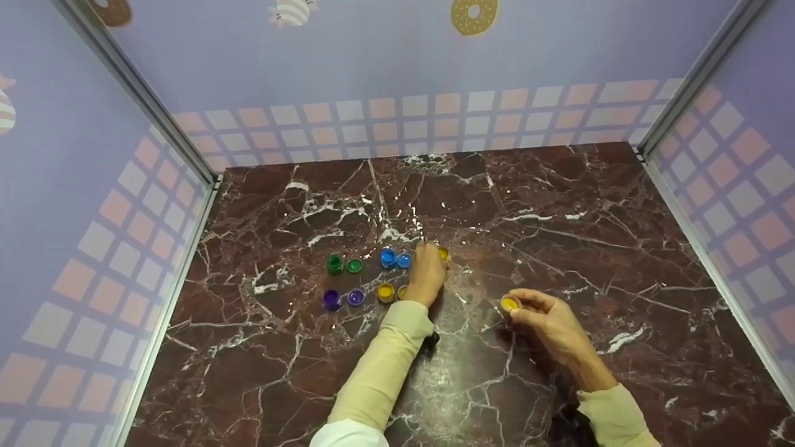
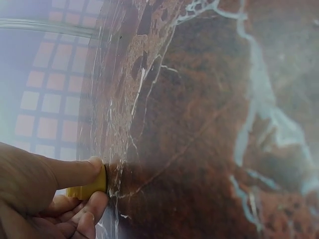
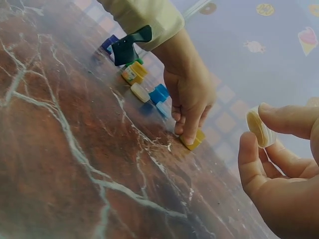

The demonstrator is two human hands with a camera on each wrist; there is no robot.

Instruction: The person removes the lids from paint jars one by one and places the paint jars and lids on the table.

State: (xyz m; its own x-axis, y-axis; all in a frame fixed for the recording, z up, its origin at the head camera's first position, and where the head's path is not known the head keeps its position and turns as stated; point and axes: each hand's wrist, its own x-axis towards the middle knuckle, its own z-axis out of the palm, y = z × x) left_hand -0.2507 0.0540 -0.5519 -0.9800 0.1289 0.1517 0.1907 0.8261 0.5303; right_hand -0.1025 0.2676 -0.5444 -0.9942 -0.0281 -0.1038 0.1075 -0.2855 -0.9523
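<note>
My left hand reaches across the marble-patterned table and pinches a small yellow paint jar between thumb and fingers, low at the tabletop. Most of that jar is covered by the hand in the head view. Raised over the table to the right, my right hand holds a small round paint lid by its rim between thumb and fingers. Yellow paint coats the lid's inside, which faces up and left in the head view.
Left of my left hand stand open paint jars: green, blue, purple and yellow. Beside them lie a green lid, a blue lid and a purple lid. Patterned panels enclose the table.
</note>
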